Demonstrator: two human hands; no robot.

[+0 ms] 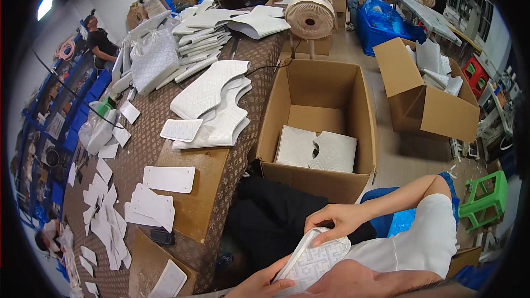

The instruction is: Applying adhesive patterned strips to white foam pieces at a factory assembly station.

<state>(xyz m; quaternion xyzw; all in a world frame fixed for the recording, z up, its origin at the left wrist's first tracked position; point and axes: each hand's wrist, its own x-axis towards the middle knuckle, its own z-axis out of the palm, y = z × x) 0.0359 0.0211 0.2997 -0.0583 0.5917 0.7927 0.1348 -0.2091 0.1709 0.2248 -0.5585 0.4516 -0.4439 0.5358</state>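
Close to my body I hold a white, grey-patterned piece (310, 265) with a pale raised edge; it looks like padded sheet material and stands tilted. My right hand (338, 222) grips its upper edge, thumb on the patterned face and fingers curled behind. Lower down, my left hand (264, 283) has the near left edge between thumb and fingers. The piece's lower part is out of sight. Black cloth (276, 209) lies over my lap just beyond it. Ahead of my hands stands an open cardboard box (320, 185) with folded white patterned pieces (295, 146) inside.
On the brown patterned tabletop (221, 209) at left lie white cards (169, 179), boards (193, 207) and stacked white sheets (212, 94). A fan (311, 16) stands behind the box. To the right are another filled carton (447, 116) and a green stool (486, 198). Other people are farther back.
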